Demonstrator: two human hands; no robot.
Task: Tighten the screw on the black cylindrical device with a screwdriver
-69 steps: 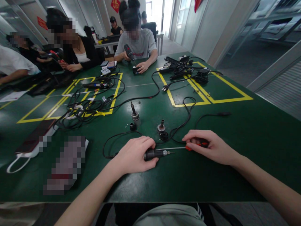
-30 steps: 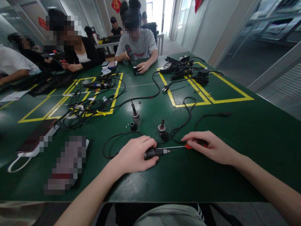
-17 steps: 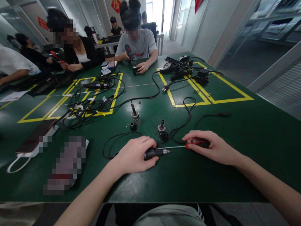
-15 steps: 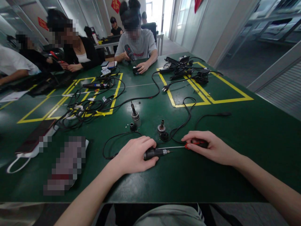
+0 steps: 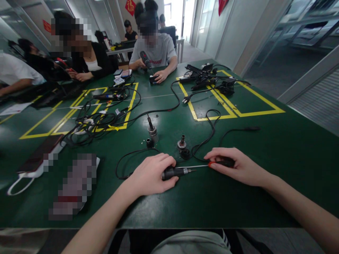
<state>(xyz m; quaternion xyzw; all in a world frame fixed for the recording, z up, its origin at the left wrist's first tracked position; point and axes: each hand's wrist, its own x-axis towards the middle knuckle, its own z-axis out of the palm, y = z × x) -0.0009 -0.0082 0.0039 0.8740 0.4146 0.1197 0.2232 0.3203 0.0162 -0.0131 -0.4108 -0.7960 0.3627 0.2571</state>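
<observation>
My left hand is wrapped round a black corded pen-like tool lying on the green table, its thin metal tip pointing right. My right hand grips the black and red handle of a screwdriver, whose long shaft points left and passes just behind the black tool. Behind my hands stand a metal part with a thin upright stem, a small black ring, a second round metal part and a black cap.
Tangled black cables lie at the left, more cables and adapters at the back right. A phone and a blurred-out object rest at the left. Across the table, a person holds a drill.
</observation>
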